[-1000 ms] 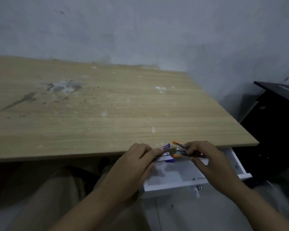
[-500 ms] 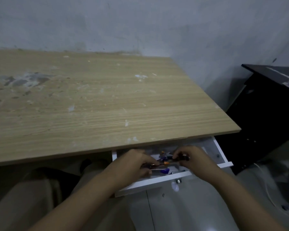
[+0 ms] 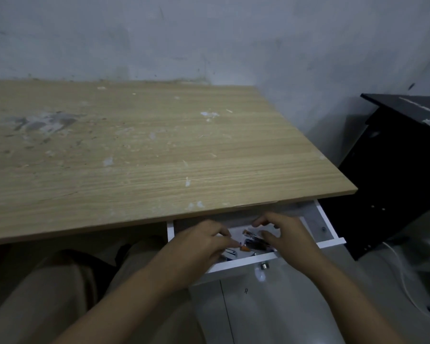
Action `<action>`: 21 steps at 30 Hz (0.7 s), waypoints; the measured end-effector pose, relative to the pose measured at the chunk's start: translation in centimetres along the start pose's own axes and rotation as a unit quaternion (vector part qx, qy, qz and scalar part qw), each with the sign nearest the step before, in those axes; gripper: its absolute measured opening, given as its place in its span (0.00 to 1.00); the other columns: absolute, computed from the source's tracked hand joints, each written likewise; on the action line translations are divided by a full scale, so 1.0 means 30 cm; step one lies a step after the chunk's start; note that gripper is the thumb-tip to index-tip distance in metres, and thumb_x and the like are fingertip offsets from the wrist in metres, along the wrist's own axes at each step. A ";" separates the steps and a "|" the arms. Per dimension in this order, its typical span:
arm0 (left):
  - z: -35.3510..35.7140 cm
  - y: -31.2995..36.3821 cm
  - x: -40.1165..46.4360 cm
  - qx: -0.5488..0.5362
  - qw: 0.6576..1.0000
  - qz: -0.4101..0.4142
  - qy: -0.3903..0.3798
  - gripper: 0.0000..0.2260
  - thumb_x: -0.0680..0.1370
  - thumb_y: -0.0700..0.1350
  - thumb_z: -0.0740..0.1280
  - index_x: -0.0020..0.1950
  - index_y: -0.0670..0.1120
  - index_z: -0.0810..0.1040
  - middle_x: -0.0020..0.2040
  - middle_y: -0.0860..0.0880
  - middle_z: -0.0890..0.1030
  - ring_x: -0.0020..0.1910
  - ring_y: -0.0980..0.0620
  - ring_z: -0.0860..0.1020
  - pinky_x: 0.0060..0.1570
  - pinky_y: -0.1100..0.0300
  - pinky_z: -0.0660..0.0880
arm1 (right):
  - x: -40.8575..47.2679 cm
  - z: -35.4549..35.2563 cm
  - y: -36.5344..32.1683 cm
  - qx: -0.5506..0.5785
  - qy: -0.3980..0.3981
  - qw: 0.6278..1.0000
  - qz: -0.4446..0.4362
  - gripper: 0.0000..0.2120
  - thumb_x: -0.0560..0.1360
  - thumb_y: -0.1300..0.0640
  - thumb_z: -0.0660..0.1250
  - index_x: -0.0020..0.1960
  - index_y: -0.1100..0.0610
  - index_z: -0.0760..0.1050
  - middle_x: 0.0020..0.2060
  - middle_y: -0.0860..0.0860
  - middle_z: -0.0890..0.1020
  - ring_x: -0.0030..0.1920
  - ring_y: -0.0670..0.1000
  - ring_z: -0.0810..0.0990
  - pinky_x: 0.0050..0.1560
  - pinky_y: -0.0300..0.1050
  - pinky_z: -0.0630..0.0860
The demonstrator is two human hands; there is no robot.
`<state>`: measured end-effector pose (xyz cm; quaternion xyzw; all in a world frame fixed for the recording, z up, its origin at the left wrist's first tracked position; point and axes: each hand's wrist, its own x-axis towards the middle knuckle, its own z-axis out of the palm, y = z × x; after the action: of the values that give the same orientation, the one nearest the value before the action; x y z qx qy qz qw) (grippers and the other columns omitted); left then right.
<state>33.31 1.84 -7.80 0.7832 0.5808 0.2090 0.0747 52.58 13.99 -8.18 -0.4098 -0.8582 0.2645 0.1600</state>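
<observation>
A white drawer (image 3: 241, 265) stands pulled out under the front right of a wooden desk (image 3: 159, 157). Several small stapler-like items lie inside: a dark one with an orange tip (image 3: 256, 244) and a white and purple one (image 3: 230, 253). My left hand (image 3: 204, 242) reaches into the drawer with curled fingers, its fingertips at the orange tip; whether it grips anything is hidden. My right hand (image 3: 286, 234) hovers over the dark item with fingers spread and relaxed, holding nothing.
A metal knob (image 3: 264, 265) sticks out of the drawer front. A black piece of furniture (image 3: 395, 182) stands close to the right of the desk, with a white cable (image 3: 402, 274) on the floor beside it. My legs in beige trousers (image 3: 47, 294) are under the desk.
Both hands carried the small items from the desk's edge down into the drawer. The right hand has opened over them. The view has tilted and shows more of the drawer.
</observation>
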 end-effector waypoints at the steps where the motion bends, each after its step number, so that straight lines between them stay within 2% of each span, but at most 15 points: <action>1: -0.006 0.012 -0.011 0.028 0.999 0.025 0.017 0.14 0.75 0.42 0.66 0.60 0.52 0.78 0.57 0.49 0.80 0.57 0.52 0.77 0.50 0.58 0.76 | -0.012 0.002 -0.010 0.004 0.006 1.000 -0.007 0.09 0.73 0.63 0.67 0.49 0.51 0.79 0.49 0.48 0.83 0.51 0.46 0.77 0.47 0.27 0.66; 3: -0.007 0.034 -0.030 0.076 0.994 0.063 0.045 0.13 0.74 0.44 0.64 0.57 0.52 0.79 0.57 0.49 0.81 0.58 0.51 0.78 0.53 0.58 0.77 | -0.043 0.007 -0.038 0.015 0.023 0.999 -0.022 0.08 0.73 0.63 0.68 0.48 0.51 0.80 0.47 0.47 0.83 0.51 0.47 0.78 0.48 0.30 0.68; 5: 0.001 0.051 -0.042 0.107 0.988 0.087 0.069 0.14 0.74 0.45 0.60 0.56 0.52 0.80 0.57 0.48 0.82 0.60 0.49 0.78 0.59 0.56 0.73 | -0.071 0.014 -0.068 0.024 0.047 0.998 -0.039 0.08 0.72 0.63 0.68 0.48 0.53 0.80 0.45 0.48 0.83 0.50 0.49 0.78 0.50 0.37 0.72; 7: 0.012 0.068 -0.059 0.124 0.985 0.100 0.071 0.14 0.72 0.43 0.63 0.57 0.52 0.79 0.58 0.47 0.81 0.61 0.48 0.77 0.63 0.53 0.69 | -0.105 0.027 -0.091 0.021 0.068 0.996 -0.056 0.08 0.72 0.63 0.68 0.47 0.52 0.80 0.45 0.49 0.83 0.50 0.50 0.79 0.51 0.44 0.74; 11: 0.038 0.080 -0.088 0.175 0.976 0.111 0.064 0.18 0.69 0.43 0.69 0.58 0.53 0.77 0.60 0.47 0.81 0.62 0.48 0.76 0.65 0.51 0.64 | -0.159 0.063 -0.128 0.058 0.108 0.991 -0.061 0.09 0.71 0.65 0.69 0.47 0.54 0.81 0.42 0.47 0.80 0.49 0.52 0.79 0.51 0.48 0.76; 13: 0.041 0.080 -0.095 0.179 0.976 0.106 0.061 0.18 0.70 0.43 0.68 0.59 0.53 0.76 0.61 0.47 0.80 0.63 0.49 0.75 0.66 0.50 0.62 | -0.177 0.084 -0.136 0.059 0.146 0.985 -0.074 0.08 0.70 0.64 0.68 0.46 0.54 0.81 0.42 0.47 0.81 0.48 0.50 0.79 0.50 0.51 0.77; 16: 0.040 0.070 -0.091 0.175 0.978 0.095 0.063 0.19 0.69 0.41 0.69 0.59 0.52 0.77 0.61 0.46 0.80 0.63 0.48 0.75 0.67 0.47 0.65 | -0.192 0.123 -0.124 0.050 0.209 0.973 -0.077 0.07 0.70 0.59 0.66 0.46 0.53 0.80 0.43 0.40 0.79 0.48 0.43 0.75 0.49 0.51 0.76; 18: 0.036 0.067 -0.088 0.172 0.980 0.078 0.064 0.19 0.70 0.41 0.69 0.60 0.52 0.76 0.63 0.45 0.79 0.65 0.48 0.74 0.68 0.47 0.64 | -0.205 0.153 -0.110 0.039 0.261 0.963 -0.062 0.09 0.71 0.55 0.63 0.48 0.51 0.79 0.46 0.40 0.79 0.52 0.43 0.74 0.52 0.51 0.74; 21: 0.034 0.062 -0.077 0.168 0.982 0.049 0.077 0.20 0.71 0.42 0.69 0.63 0.53 0.73 0.67 0.46 0.75 0.69 0.48 0.69 0.73 0.50 0.58 | -0.227 0.223 -0.092 0.042 0.380 0.923 0.044 0.12 0.71 0.52 0.65 0.54 0.51 0.76 0.57 0.49 0.78 0.60 0.50 0.71 0.60 0.48 0.65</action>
<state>34.81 -0.80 -8.60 0.7934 0.5729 0.1716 -0.1132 51.77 5.01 -12.37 -0.5097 -0.7019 0.1317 0.4799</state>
